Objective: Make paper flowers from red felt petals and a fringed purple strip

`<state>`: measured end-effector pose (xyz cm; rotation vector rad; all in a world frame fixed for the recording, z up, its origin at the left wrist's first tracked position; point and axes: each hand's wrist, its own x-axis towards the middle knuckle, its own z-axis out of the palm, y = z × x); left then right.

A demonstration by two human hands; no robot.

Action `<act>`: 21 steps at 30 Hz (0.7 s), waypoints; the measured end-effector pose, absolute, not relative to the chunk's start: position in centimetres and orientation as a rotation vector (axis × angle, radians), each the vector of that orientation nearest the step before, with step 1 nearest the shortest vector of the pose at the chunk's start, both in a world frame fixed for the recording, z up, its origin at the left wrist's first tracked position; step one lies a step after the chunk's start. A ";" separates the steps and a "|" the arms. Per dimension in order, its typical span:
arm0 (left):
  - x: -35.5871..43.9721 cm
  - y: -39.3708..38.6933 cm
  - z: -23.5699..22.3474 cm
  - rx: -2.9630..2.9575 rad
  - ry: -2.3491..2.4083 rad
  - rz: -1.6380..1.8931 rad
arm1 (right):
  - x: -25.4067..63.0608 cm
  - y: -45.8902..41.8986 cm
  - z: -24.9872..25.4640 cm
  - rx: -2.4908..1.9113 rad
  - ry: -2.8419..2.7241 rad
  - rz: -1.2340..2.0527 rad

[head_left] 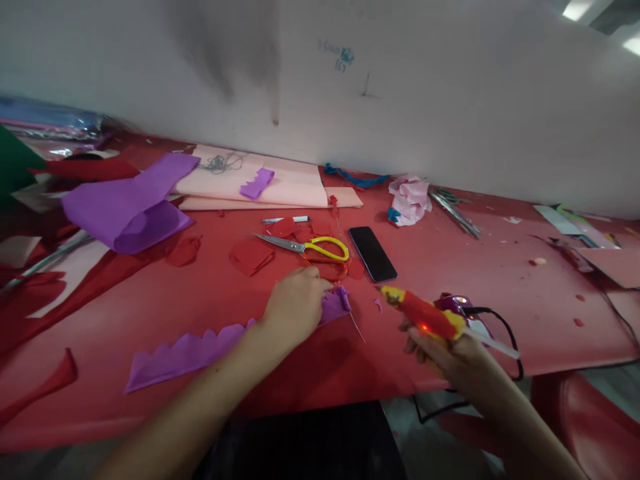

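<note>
My left hand [296,301] is closed near the end of a long purple paper strip [187,353] with a scalloped edge. At that end the strip is rolled around a thin wire [357,327], and the fingertips are partly turned from view. My right hand [445,353] is wrapped around a red and yellow hot glue gun [425,313]. Its nozzle points left, apart from the strip, and a white glue stick [493,343] sticks out of its back. Just beyond my left hand lie scissors [305,247] with yellow and orange handles.
A black phone [373,253] lies right of the scissors. Red paper petals [251,257] and a marker [286,219] are nearby. A purple sheet [125,200] curls at the left. A purple device [457,303] and black cable [505,333] sit behind the glue gun. A white wall [450,100] backs the table.
</note>
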<state>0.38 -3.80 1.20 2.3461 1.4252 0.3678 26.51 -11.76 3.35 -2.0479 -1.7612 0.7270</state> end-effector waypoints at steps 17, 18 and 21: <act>0.6 -2.1 -2.3 2.486 0.998 0.456 | 23.8 -11.4 1.7 -1.973 -2.039 0.776; 0.7 -2.1 -2.4 2.494 0.989 0.461 | 23.6 -11.4 1.7 -1.967 -2.036 0.774; 0.8 -1.9 -2.6 2.509 0.974 0.457 | 23.4 -11.3 1.8 -1.938 -2.048 0.789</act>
